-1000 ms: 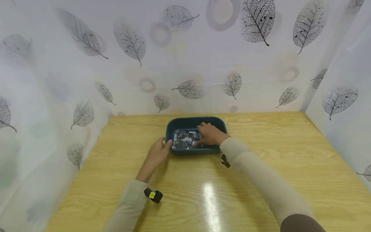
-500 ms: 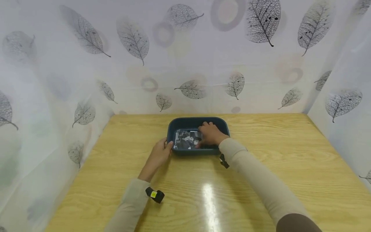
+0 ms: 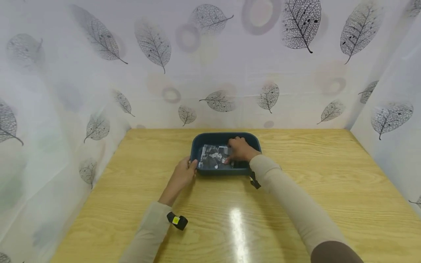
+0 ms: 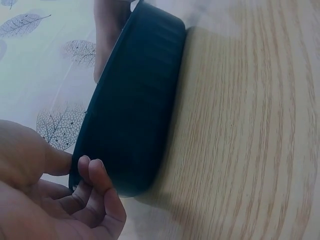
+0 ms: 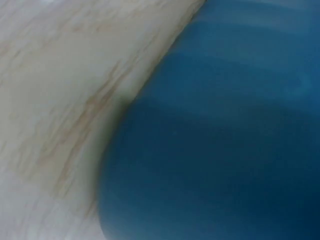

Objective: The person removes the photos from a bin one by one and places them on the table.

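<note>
A dark teal plastic bin (image 3: 210, 172) sits at the back of the table. My left hand (image 3: 182, 173) holds its left end; in the left wrist view the thumb is at the rim and the fingers curl against the bin's outer wall (image 4: 135, 105). Inside the bin, my right hand (image 3: 241, 150) reaches over the right side and grips a flat, shiny piece with a black, grey and white pattern (image 3: 210, 157). Its exact kind is unclear. In the right wrist view the bin's side (image 5: 215, 145) fills most of the picture, and the right hand's fingers are out of sight there.
The bin stands on a pale wood-grain table (image 3: 312, 175) with a bright light reflection near the front. A white sheet printed with leaves (image 3: 230, 73) hangs behind and along both sides. Each wrist carries a small black device (image 3: 177, 221).
The patterned piece has turned slightly, its upper left edge now higher in the bin, with my right hand on it. My left hand stays at the bin's left end. The view has shifted a little.
</note>
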The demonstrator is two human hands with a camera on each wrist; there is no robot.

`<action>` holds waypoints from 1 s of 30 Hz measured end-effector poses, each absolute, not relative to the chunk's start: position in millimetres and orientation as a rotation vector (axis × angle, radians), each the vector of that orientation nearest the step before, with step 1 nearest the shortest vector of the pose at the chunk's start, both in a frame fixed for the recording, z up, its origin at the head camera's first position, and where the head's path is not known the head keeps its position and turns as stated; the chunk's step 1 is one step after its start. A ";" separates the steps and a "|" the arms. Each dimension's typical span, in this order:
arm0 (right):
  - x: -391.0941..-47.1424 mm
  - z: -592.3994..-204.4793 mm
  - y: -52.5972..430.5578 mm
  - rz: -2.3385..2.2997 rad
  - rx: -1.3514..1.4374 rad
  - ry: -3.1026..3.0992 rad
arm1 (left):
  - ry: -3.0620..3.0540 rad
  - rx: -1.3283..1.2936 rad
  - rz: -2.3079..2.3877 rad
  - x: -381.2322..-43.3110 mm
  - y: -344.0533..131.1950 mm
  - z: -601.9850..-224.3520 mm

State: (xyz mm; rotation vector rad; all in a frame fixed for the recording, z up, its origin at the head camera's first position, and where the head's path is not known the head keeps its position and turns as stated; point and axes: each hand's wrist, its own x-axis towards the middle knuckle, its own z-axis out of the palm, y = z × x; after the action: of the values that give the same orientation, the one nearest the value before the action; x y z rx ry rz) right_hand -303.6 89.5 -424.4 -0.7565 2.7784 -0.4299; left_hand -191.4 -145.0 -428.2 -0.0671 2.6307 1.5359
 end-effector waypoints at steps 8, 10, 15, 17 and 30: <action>-307.1 -426.8 90.9 -0.460 -0.762 2.767 | 2.625 -0.073 1.537 -191.5 -144.8 -429.2; -307.3 -427.2 91.5 -0.475 -0.749 2.764 | 2.623 -0.079 1.532 -191.5 -144.6 -428.7; -306.2 -427.2 93.0 -0.499 -0.739 2.761 | 2.613 -0.091 1.524 -190.8 -144.5 -427.8; -305.7 -426.3 93.7 -0.500 -0.743 2.759 | 2.611 -0.090 1.526 -190.6 -144.4 -428.1; -310.4 -425.9 97.7 -0.613 -0.748 2.744 | 2.628 -0.096 1.499 -190.3 -145.6 -427.4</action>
State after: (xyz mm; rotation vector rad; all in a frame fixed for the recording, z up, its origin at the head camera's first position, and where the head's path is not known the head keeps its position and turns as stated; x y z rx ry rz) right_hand -310.4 97.7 -425.9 -0.7476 2.7438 -0.6128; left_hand -190.3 -145.6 -427.4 -0.0958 2.6282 1.4988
